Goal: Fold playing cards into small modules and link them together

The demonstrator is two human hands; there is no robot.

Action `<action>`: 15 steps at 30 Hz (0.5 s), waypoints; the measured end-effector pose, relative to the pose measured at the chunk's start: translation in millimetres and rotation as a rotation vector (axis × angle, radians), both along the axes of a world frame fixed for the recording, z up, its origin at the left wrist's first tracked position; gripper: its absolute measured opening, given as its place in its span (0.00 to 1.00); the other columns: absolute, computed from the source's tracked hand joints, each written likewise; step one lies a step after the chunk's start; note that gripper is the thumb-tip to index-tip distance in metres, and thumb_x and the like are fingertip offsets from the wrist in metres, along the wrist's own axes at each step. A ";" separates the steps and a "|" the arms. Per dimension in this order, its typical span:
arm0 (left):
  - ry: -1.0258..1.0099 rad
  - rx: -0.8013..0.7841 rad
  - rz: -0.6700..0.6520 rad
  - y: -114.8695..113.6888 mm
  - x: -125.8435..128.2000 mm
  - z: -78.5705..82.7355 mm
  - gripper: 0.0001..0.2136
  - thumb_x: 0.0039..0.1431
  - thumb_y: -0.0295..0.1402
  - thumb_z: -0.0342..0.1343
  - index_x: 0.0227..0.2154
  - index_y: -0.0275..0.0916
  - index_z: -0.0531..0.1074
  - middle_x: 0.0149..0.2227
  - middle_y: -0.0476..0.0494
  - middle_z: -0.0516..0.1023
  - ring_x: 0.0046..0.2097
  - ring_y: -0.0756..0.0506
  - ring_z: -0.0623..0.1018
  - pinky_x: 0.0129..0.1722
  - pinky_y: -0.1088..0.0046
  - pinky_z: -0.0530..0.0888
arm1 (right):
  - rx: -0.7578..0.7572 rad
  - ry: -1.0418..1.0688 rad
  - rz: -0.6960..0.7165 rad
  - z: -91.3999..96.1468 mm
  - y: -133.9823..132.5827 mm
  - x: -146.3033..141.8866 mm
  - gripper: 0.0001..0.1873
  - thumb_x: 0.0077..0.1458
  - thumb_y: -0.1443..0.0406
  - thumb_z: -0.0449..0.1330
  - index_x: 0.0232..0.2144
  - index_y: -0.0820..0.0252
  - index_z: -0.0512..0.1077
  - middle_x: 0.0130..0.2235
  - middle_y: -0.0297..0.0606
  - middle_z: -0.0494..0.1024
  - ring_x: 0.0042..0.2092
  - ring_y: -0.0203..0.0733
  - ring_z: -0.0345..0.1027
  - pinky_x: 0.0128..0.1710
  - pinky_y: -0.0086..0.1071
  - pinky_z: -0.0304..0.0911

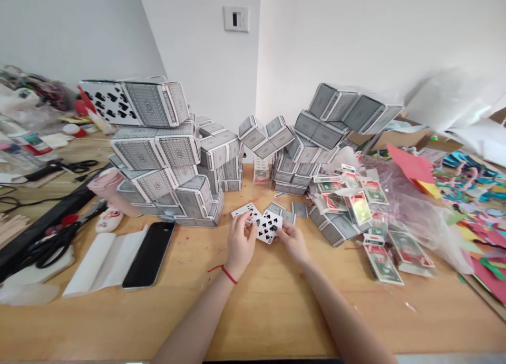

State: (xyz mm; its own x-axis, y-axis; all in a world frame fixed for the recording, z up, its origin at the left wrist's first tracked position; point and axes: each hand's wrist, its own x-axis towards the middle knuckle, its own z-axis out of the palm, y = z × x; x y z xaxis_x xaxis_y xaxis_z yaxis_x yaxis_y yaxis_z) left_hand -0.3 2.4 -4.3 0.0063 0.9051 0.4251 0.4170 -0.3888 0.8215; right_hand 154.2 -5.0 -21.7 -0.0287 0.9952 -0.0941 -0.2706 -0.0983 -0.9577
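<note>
Between my two hands is a playing card point(268, 228), face up, with black spades on it. My right hand point(293, 241) pinches its right edge, thumb on the face. My left hand point(242, 240), with a red string at the wrist, has its fingers closed at the card's left edge. Another face-up card point(240, 211) shows just behind the left fingers; whether that hand touches it I cannot tell. Beyond the right hand, a few grey-backed cards point(288, 213) lie on the table.
Stacked blocks covered in cards rise at left point(160, 147) and right point(322, 126), with a V-shaped piece point(265, 136) between them. Card boxes point(383, 261) are heaped at right beside coloured paper point(411, 161). A phone point(149, 255) and scissors point(59, 242) lie left.
</note>
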 end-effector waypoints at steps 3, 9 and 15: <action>-0.134 -0.256 -0.120 7.6 -0.6 -10.1 0.13 0.52 0.35 0.49 0.39 0.36 0.69 0.30 0.44 0.73 0.29 0.50 0.72 0.28 0.75 0.68 | -0.017 -0.047 0.004 -1.2 -1.6 0.7 0.18 0.41 0.54 0.60 0.30 0.63 0.70 0.31 0.40 0.77 0.30 0.43 0.71 0.31 0.34 0.65; -0.404 -0.488 -0.249 17.1 0.4 -22.8 0.14 0.47 0.35 0.54 0.36 0.34 0.71 0.29 0.44 0.76 0.30 0.49 0.73 0.29 0.76 0.69 | -0.058 -0.194 -0.060 -3.0 -1.9 3.6 0.20 0.42 0.50 0.57 0.22 0.63 0.69 0.25 0.39 0.76 0.26 0.42 0.70 0.26 0.33 0.65; -0.516 -0.596 -0.250 16.3 0.4 -20.1 0.15 0.43 0.32 0.57 0.37 0.34 0.72 0.31 0.43 0.77 0.32 0.48 0.75 0.31 0.74 0.70 | -0.078 -0.210 -0.062 -3.7 0.8 3.7 0.22 0.39 0.48 0.57 0.24 0.62 0.68 0.26 0.39 0.76 0.26 0.42 0.70 0.25 0.32 0.66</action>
State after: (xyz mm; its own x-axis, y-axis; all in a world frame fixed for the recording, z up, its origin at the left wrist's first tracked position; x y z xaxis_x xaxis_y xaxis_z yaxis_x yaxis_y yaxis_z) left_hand 0.1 18.7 -24.3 0.1728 0.9774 -0.1215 -0.1102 0.1418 0.9837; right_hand 157.9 -4.2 -25.4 0.0604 0.9838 -0.1687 -0.0741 -0.1641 -0.9837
